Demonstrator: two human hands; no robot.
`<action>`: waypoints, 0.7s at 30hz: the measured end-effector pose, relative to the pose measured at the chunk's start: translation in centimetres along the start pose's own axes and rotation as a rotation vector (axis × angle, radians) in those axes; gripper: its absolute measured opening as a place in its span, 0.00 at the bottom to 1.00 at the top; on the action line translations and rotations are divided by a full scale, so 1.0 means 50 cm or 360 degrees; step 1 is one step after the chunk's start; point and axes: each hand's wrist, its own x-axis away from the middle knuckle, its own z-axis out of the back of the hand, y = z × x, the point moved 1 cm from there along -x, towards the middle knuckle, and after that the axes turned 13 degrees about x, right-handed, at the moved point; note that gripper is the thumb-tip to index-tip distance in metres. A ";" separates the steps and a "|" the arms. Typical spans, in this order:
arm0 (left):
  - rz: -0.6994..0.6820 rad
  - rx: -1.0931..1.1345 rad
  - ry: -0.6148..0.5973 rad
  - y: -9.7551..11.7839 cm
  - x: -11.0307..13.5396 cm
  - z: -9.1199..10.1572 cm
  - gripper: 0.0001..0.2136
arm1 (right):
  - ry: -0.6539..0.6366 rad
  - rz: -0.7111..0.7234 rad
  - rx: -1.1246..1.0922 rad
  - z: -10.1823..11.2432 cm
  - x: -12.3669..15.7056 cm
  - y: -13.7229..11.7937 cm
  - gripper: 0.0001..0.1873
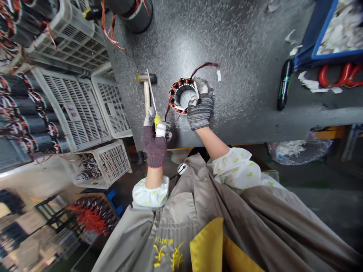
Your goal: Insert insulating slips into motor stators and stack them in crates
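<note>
A motor stator [173, 94], a ring with copper windings and a slotted inner bore, lies on the grey table. My right hand [202, 107], in a striped grey glove, grips its right side, thumb near the bore. Dark red leads [204, 65] with a white tag curve out behind it. My left hand [154, 143], in a dark purple glove with white-wrapped fingers, is closed around a yellow-handled screwdriver [157, 120]. Its shaft points away from me, left of the stator. A hammer [146, 94] lies alongside, its handle end at my left fingers; whether they grip it too I cannot tell.
Plastic crates [73, 109] with several stators line the left side. A larger dark cylinder [137, 17] with copper wires stands at the back left. On the right are a black marker [284, 85], red-handled scissors [340, 75] and a blue bin [307, 49] of white scraps.
</note>
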 end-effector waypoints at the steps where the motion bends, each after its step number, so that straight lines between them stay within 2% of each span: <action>1: -0.0019 -0.0059 -0.0053 0.015 0.005 0.007 0.36 | 0.0003 -0.0015 0.0002 0.001 0.001 -0.001 0.37; 4: -0.0079 -0.0365 -0.0281 0.047 0.025 0.009 0.32 | -0.0038 -0.0027 0.0042 0.008 0.007 -0.009 0.39; 6: -0.0149 -0.0566 -0.0346 0.054 0.031 -0.001 0.29 | -0.0056 -0.0032 0.0061 0.016 0.011 -0.016 0.38; 11: -0.0233 -0.0753 -0.0308 0.046 0.021 -0.024 0.27 | -0.0087 -0.0055 -0.0005 0.034 0.011 -0.030 0.34; 14: -0.0215 -0.0783 -0.0300 0.043 0.018 -0.025 0.27 | -0.0154 -0.0098 -0.0063 0.038 0.010 -0.034 0.33; 18: -0.0196 -0.0808 -0.0326 0.046 0.021 -0.025 0.29 | -0.0073 -0.0099 -0.0068 0.042 0.012 -0.038 0.36; 21: -0.0238 -0.0772 -0.0384 0.049 0.021 -0.025 0.29 | -0.0116 -0.0072 0.0004 0.044 0.011 -0.038 0.35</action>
